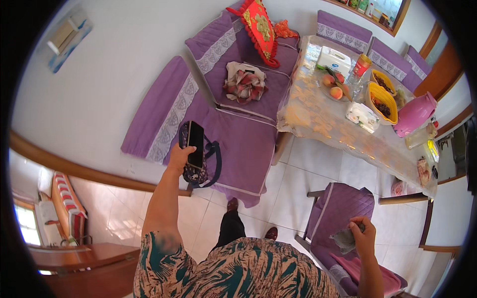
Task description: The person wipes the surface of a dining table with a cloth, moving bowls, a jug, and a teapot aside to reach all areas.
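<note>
My left hand (pixel 179 157) is closed on a black smartphone (pixel 196 143), thumb lying on its edge. Right beneath the phone is a dark patterned handbag (pixel 195 175) with a looped navy strap (pixel 217 164), at the near end of the purple sofa seat (pixel 243 144); whether my fingers also touch the bag is hidden. On the right, my right hand (pixel 365 236) pinches a crumpled grey-green cloth (pixel 343 241) above a purple-covered chair (pixel 330 211). A pink cloth (pixel 370 272) lies on that chair, below my right forearm.
Ahead on the right, a table (pixel 318 111) under a shiny cover bears peaches (pixel 336 93), yellow baskets (pixel 392 111), a tissue pack (pixel 362 117) and a pink jug (pixel 416 114). A folded garment (pixel 245 85) and a red cushion (pixel 261 30) rest on the sofa. A wooden cabinet (pixel 89 258) stands lower left.
</note>
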